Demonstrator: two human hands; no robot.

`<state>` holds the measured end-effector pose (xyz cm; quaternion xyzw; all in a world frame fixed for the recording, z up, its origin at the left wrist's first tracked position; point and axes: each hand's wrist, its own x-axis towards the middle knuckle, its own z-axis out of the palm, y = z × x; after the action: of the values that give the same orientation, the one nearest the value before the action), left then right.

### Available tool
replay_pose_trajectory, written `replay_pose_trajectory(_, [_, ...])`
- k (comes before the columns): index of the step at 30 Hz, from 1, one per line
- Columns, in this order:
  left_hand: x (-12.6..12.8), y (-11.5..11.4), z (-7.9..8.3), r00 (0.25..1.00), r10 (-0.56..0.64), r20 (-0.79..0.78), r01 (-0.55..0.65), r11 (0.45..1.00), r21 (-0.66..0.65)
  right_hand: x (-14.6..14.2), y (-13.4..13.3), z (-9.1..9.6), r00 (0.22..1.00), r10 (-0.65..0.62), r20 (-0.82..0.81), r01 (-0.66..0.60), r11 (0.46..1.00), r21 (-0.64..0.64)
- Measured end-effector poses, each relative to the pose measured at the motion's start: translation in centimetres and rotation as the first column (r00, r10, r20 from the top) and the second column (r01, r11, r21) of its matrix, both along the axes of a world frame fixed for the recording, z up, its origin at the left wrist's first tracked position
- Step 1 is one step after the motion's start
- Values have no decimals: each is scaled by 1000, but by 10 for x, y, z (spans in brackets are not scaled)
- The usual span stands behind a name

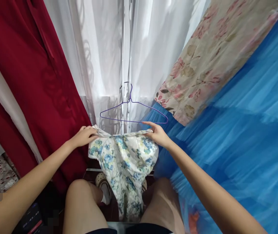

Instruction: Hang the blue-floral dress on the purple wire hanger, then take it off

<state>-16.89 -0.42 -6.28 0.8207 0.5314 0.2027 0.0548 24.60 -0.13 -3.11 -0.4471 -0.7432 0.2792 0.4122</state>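
A white garment with blue and yellow-green flowers hangs between my knees, its top edge stretched between both hands. My left hand pinches the upper left corner of the garment. On the other side, my right hand grips the upper right edge, thumb and fingers around the cloth, with one finger reaching up to the hanger's bottom bar. Just above the garment, a purple wire hanger hangs by its hook on a white metal stand.
Dark red cloth hangs on the left. A cream floral cloth and blue tulle fill the right. White curtains stand behind. A phone showing a timer lies at lower left. A shoe is on the floor.
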Motion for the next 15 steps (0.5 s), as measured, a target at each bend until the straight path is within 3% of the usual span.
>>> replay_pose_trajectory(3, [-13, 38, 26, 992, 126, -33, -123, 989, 84, -20, 29, -1, 992, -108, 63, 100, 988, 114])
replay_pose_trajectory(8, [2, 77, 56, 995, 93, -21, -90, 989, 115, -38, 42, -7, 974, -160, 162, 130, 975, 180])
replay_pose_trajectory(11, [13, 80, 58, 998, 62, 17, -63, 994, 91, -37, 33, -14, 957, -209, 200, 169, 965, 203])
replay_pose_trajectory(15, [12, 72, 47, 986, 92, 137, -96, 995, 25, -36, 21, -16, 924, -290, 248, 239, 947, 216])
